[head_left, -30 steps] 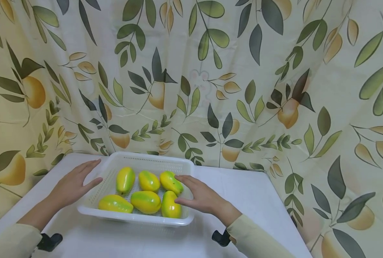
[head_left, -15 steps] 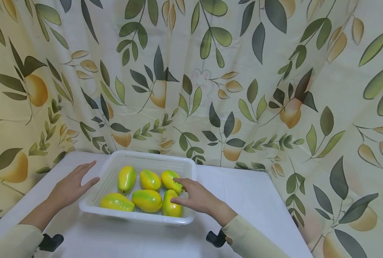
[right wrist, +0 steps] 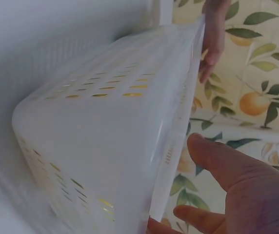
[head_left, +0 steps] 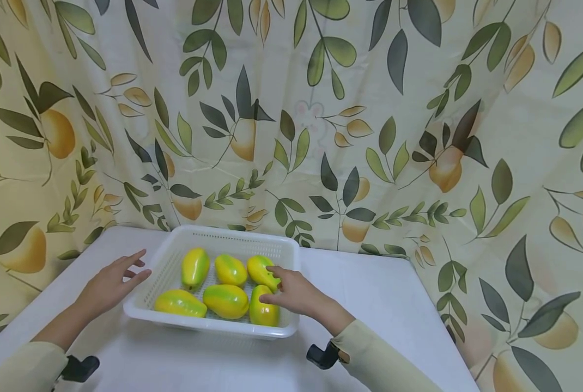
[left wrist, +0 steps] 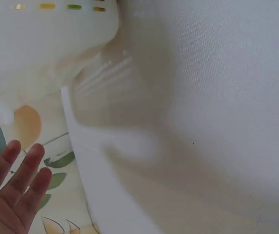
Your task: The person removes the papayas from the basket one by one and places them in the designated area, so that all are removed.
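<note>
Several yellow-green mangoes [head_left: 225, 301] lie in two rows inside a white perforated plastic basket [head_left: 213, 325], seen in the head view. My left hand [head_left: 106, 288] hovers just outside the basket's left side, its fingers loosely spread and holding nothing. Over the basket's right end is my right hand [head_left: 298, 291], thumb and fingers apart, partly covering the two rightmost mangoes. Whether it touches either one cannot be made out. In the right wrist view, the right thumb [right wrist: 222, 161] is near the basket rim, and mango yellow shows through the slots.
The basket stands on a table covered with a white cloth [head_left: 370, 294]. Behind the table hangs a curtain [head_left: 291, 136] printed with leaves and fruit. Black wrist devices [head_left: 323, 355] are at both cuffs.
My right hand has shifted slightly left, further over the basket's right end. My left hand has drawn a little away from the basket. The head view has shifted slightly; the mangoes stay in place.
</note>
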The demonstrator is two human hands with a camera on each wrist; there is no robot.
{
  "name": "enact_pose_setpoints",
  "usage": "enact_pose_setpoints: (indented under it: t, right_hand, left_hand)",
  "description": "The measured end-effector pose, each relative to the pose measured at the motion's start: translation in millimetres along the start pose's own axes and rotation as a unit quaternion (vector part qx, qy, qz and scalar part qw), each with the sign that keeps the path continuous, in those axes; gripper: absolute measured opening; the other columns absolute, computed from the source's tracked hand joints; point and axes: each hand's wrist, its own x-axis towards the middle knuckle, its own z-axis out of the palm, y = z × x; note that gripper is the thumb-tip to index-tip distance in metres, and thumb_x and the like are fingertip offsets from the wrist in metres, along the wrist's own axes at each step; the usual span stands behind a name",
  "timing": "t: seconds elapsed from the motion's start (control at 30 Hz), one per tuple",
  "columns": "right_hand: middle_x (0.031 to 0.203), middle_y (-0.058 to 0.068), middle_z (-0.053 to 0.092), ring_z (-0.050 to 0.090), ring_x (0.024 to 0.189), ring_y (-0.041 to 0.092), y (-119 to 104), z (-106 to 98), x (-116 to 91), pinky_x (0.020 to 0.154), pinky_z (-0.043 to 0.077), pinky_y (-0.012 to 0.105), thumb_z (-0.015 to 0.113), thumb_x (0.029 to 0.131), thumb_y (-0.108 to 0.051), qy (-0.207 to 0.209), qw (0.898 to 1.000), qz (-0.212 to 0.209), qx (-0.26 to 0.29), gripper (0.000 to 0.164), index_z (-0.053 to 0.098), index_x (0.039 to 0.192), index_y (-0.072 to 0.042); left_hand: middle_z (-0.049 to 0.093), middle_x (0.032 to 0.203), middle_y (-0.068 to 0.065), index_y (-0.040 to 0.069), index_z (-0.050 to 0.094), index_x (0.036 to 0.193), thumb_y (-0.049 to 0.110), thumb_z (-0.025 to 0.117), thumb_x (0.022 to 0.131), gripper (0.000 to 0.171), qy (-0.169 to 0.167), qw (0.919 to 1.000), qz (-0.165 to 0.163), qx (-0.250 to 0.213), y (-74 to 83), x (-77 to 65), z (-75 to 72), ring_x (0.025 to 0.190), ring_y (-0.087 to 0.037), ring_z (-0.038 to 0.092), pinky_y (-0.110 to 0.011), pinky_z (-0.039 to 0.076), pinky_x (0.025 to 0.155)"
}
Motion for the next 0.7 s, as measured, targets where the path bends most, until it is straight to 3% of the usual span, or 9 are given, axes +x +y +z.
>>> enact_pose_setpoints:
  t: [0.3,0.7]
  right_hand:
    - [0.136,0.018,0.058,0.058,0.12,0.033,-3.7,5.1,4.5,0.097,0.054,0.052,0.073,0.084,-0.038,-0.009,1.0,0.018,-0.01,0.079,0.041,0.146,-0.002]
    - [0.129,0.019,0.063,0.063,0.11,0.028,-11.3,8.3,9.2,0.096,0.054,0.052,0.076,0.08,-0.038,-0.004,0.998,0.053,-0.034,0.079,0.046,0.142,0.001]
  left_hand:
    - [0.061,0.12,-0.024,-0.004,0.039,0.145,0.05,0.052,0.098,0.073,-0.015,0.9993,-0.011,-0.032,-6.7,-0.8,2.5,0.097,-0.036,0.065,-0.044,0.059,0.07]
    - [0.062,0.116,-0.024,-0.004,0.042,0.144,0.046,0.055,0.097,0.069,-0.025,0.9966,-0.031,-0.073,-8.5,-5.0,4.6,0.092,-0.03,0.067,-0.028,0.055,0.064]
